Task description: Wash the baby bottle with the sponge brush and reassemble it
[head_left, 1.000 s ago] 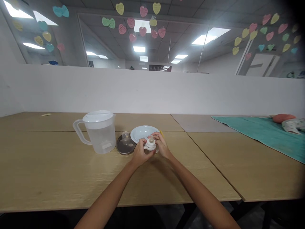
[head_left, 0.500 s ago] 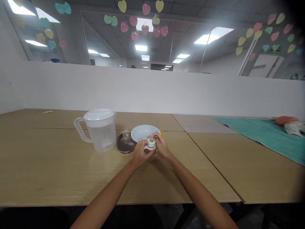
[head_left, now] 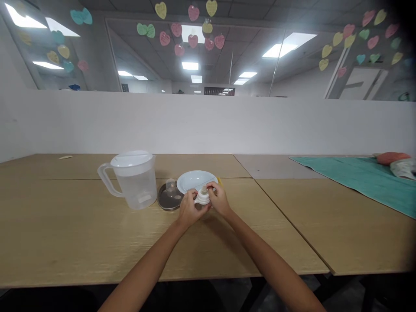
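Note:
In front of the plate, both hands are at a baby bottle (head_left: pixel 203 198) with a white collar, a side handle and a clear teat on top. My left hand (head_left: pixel 191 209) wraps round it from the left, fingers closed at the collar and handle. With its fingertips closed at the teat, my right hand (head_left: pixel 218 198) grips the top from the right. The bottle's lower part is mostly hidden by the hands. Just left of them, a clear dome cap (head_left: pixel 170 185) stands in a round metal dish (head_left: pixel 169 203). The pale blue plate (head_left: pixel 191 177) lies behind the hands.
A clear plastic pitcher (head_left: pixel 138 186) with a white lid stands left of the dish. Something thin and yellow (head_left: pixel 219 181) shows at the plate's right edge. On the far right lies a green cloth (head_left: pixel 357 177) with a red-orange item (head_left: pixel 391 158) on it. A white wall runs behind the table.
My right fingertips have shifted slightly at the teat, and the bottle is turned a little. Both hands keep hold of it. The whole view has shifted slightly.

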Demonstrator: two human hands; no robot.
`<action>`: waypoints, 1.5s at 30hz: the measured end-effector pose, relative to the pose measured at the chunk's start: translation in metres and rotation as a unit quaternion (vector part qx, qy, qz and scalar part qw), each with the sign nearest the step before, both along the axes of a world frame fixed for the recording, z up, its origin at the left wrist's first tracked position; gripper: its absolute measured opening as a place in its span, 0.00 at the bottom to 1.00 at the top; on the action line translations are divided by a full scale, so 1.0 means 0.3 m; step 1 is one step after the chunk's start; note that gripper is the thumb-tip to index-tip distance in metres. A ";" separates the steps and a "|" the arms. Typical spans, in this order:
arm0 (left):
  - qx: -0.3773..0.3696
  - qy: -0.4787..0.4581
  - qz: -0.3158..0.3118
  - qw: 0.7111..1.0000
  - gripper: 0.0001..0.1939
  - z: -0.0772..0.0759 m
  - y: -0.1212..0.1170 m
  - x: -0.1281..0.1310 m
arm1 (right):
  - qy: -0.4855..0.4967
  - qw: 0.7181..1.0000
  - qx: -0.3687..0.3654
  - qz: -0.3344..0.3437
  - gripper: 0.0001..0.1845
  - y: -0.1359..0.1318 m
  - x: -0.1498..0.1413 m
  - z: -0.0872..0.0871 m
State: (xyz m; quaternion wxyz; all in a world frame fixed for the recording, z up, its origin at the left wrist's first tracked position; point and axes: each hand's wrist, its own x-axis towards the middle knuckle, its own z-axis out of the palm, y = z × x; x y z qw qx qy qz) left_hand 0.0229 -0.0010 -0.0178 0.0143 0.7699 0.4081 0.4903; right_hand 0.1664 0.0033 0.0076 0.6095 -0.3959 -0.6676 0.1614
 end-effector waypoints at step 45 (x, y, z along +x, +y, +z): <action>-0.113 0.002 -0.110 0.987 0.42 0.064 -0.013 -0.018 | -0.067 0.996 0.007 0.067 0.22 -0.047 0.033 -0.002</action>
